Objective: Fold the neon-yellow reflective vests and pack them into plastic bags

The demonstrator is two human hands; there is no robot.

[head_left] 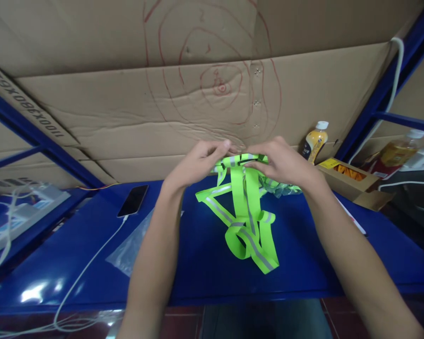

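A neon-green reflective strap harness (247, 202) with silver stripes hangs from between my two hands over the blue table. My left hand (210, 160) is closed on its top band at the left, thumb and fingers bent around the strap. At the right end of the same band, my right hand (275, 162) pinches the strap between thumb and fingers. The loose straps fall in loops below, and their lower ends are near or on the tabletop. Behind my right hand lies more green material in clear plastic (284, 188), partly hidden.
A phone (133, 201) on a white cable and a clear plastic bag (130, 245) lie left on the blue table (205, 273). A yellow bottle (315, 142) and an open carton (349, 181) stand right. Cardboard (127, 103) walls the back; a power strip (28, 212) sits far left.
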